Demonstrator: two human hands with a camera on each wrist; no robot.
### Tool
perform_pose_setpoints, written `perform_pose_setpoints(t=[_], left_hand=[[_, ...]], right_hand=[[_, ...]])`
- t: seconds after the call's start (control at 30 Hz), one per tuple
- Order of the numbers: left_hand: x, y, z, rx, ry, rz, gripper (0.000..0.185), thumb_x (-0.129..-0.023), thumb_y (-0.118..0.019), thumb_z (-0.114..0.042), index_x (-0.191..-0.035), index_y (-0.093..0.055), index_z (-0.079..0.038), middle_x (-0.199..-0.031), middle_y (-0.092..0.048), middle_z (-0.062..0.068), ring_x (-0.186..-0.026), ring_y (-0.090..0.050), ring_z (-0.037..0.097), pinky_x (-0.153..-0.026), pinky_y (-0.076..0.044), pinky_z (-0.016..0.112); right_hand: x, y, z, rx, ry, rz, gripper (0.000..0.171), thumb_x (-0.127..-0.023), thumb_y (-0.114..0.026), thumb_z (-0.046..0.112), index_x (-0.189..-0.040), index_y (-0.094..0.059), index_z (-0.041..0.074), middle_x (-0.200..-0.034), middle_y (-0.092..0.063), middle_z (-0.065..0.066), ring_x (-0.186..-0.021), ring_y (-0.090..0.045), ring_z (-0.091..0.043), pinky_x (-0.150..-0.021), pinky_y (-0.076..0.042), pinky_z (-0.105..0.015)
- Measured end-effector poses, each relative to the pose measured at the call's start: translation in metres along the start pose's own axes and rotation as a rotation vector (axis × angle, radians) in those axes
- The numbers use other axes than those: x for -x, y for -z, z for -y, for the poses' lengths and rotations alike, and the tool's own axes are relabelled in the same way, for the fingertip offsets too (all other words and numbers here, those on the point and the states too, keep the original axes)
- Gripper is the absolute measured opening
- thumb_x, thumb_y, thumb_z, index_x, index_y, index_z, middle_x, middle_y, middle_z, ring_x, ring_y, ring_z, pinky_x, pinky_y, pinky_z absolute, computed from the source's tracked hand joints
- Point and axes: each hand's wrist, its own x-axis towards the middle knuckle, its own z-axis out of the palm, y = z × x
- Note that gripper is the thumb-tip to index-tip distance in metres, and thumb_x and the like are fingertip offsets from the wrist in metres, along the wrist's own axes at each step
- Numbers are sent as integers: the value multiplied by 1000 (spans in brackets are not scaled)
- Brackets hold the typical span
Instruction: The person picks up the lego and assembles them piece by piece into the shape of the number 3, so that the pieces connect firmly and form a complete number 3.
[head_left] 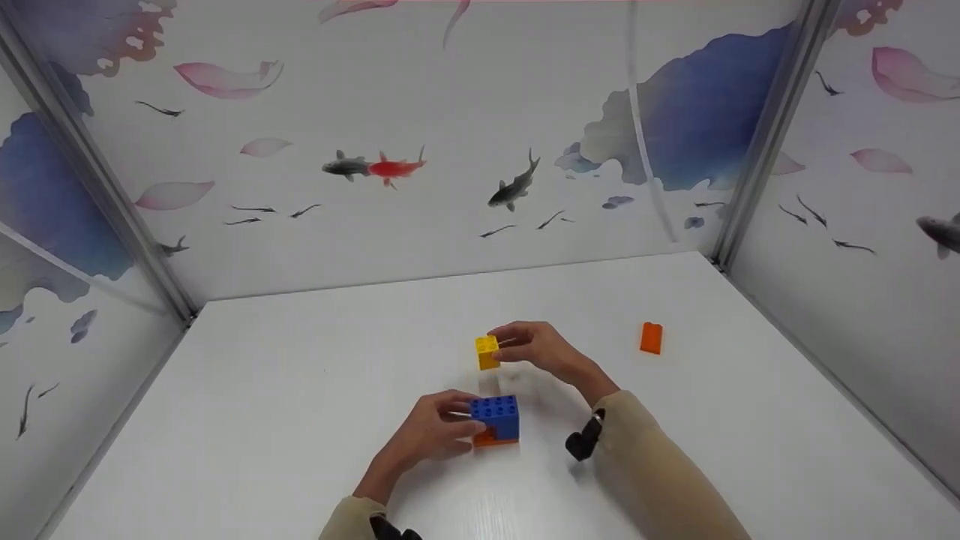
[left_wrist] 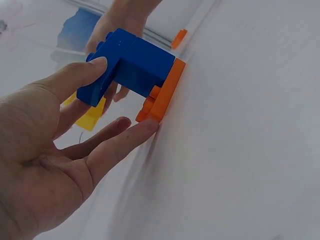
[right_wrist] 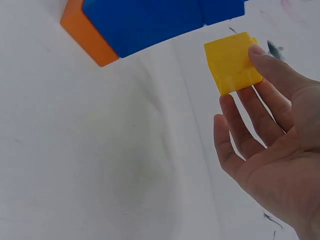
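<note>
A stack of toy building bricks stands on the white table before me: an orange base plate (left_wrist: pixel 169 92) with studs, a blue brick (left_wrist: pixel 145 62) on one end of it, and a longer blue brick (head_left: pixel 506 426) across the top, overhanging. My left hand (head_left: pixel 431 429) pinches the top blue brick between thumb and fingers, and a lower fingertip lies right at the orange plate's edge. Beyond the stack, my right hand (head_left: pixel 546 349) holds a small yellow brick (right_wrist: pixel 232 64), its thumb on one side and fingertips on the other. In the head view the yellow brick is upright, studs up.
An orange piece (head_left: pixel 651 338) lies apart on the table (head_left: pixel 247 420), toward the back right. White panels painted with fish and petals (head_left: pixel 420 225) close off the back and both sides. Dark wrist devices (head_left: pixel 585 436) sit at the sleeve cuffs.
</note>
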Motion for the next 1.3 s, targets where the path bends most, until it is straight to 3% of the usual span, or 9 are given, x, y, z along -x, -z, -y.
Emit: perform_pose_setpoints(t=[0.3,0.63,0.9,1.3], left_hand=[[-1,-1,2,-35,-27,-9,48,-88,-78,-31,-129,-64,-11,-130,-64,17,-111,-65,25,-88,-61,40],[0,-2,1,-85,-43,-26,49,-88,-77,-36,-129,-63,-13,-129,-66,15,-112,-64,24,-97,-57,42],[0,-3,1,-63,-88,-15,49,-89,-76,-32,-131,-62,-11,-129,-66,16,-112,-64,25,-98,-56,43],[-2,-3,4,-69,-74,-12,52,-87,-77,-40,-130,-63,-13,-127,-67,14,-111,-63,24,-96,-57,41]], right_hand=[[20,9,14,-66,67,-13,47,-89,-75,35,-132,-64,20,-132,-66,-6,-121,-64,-24,-106,-51,-41],[41,9,19,-63,66,-38,46,-88,-76,33,-131,-65,19,-130,-67,-5,-119,-63,-23,-106,-52,-40],[58,10,26,-67,90,-67,45,-87,-78,31,-129,-66,18,-131,-67,-6,-122,-63,-24,-103,-54,-38],[73,1,23,-45,117,-57,42,-88,-77,31,-126,-68,17,-128,-68,-6,-122,-63,-26,-101,-55,-37]])
